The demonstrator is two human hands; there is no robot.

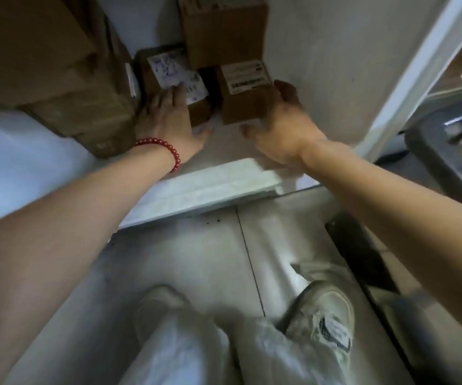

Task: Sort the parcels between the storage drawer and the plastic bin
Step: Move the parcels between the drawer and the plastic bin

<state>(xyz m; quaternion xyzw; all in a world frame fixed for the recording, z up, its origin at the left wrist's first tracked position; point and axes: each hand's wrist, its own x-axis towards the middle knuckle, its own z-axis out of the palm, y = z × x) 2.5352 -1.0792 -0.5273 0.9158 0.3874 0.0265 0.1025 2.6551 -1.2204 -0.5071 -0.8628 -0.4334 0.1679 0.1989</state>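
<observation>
**Desk:** Where are you working right now?

**Operator:** I'm reaching into the white drawer (321, 65), among the parcels at its back. My right hand (282, 126) is gripping the small box (245, 104) — fingers curled round its right side, thumb hooking its near edge. My left hand (168, 118), the one wearing the red bracelet (165, 147), is lying on the labelled parcel (168, 68) just beside it. Its fingers are straight and close together, with the thumb splayed out.

**Desk:** How are you planning the lift?

**Operator:** I'm thinking straight up and toward me. The tall box (224, 31) is standing right behind the small one, seemingly touching it, so tilting backward could knock it over. I'm steadying the neighbour with the flat hand so it isn't dragging along.

**Desk:** Anything readable for sorting?

**Operator:** Not really — I'm seeing a barcode strip and fine print on the small box's white label, and bluish scrawl on the other label. All of it is too blurred to read, and no brand is showing.
</observation>
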